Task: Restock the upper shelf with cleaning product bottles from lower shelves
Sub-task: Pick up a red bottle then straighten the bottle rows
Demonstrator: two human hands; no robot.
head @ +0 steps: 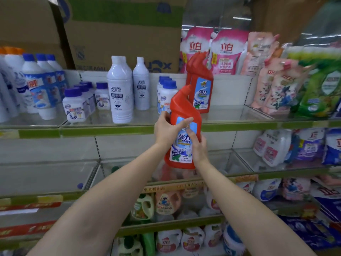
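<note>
In the head view we see both bare arms reaching up toward the shelving, with a red bottle (181,130) held between the two hands in front of the green edge of the upper shelf (103,130). The left hand (167,129) grips the bottle's left side, its fingers (185,121) curled across the blue label, while the right hand (200,147) holds the lower right side, thumb laid up along the label. The bottle is tilted slightly, its angled neck pointing up and to the right, and its base hangs in front of the middle shelf (55,179); it does not rest on any shelf. Just behind and to the right of it, two more red bottles (200,84) of the same kind stand upright on the upper shelf, one behind the other. To their left stand blue-capped white jars (167,93), two tall white bottles (120,89), squat purple-capped jars (74,106) and, farther left, blue-capped bleach bottles (39,84). Pink refill pouches (212,50) lean at the back right, with floral pouches (273,84) and a green pouch (321,89) beside them. Cardboard boxes (120,34) sit above and behind the upper shelf. Lower down we see detergent jugs (166,204) on the lower shelves.
</note>
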